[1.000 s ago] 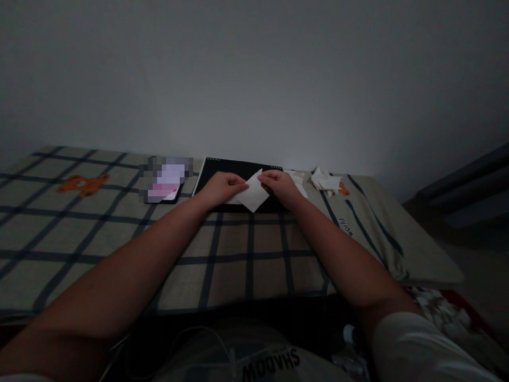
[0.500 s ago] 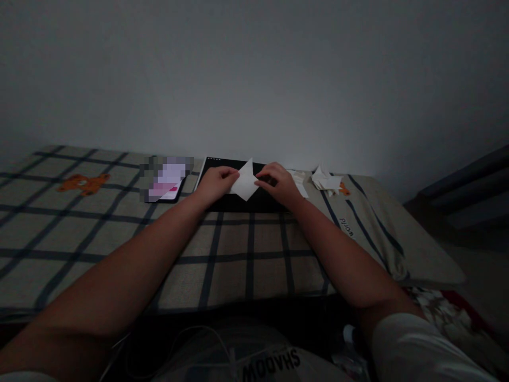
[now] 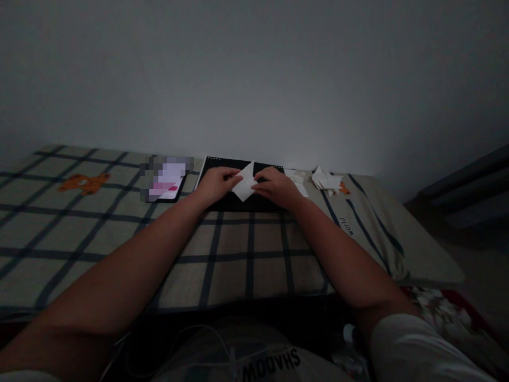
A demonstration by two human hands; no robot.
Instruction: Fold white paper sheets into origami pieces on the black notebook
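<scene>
A checked bed cover spreads wide, and a black pad lies on it at the far edge, likely as a firm base for folding. On the pad's middle rests a white folded paper, diamond-shaped, one corner lifted. The left hand and right hand pinch its opposite sides, fingers closed on it. Paper scraps lie right of the pad.

Paper turned and drawn in.
The white paper, a second ago flat and wide on the black pad, now stands as a smaller diamond; right hand has closed toward left hand.
</scene>
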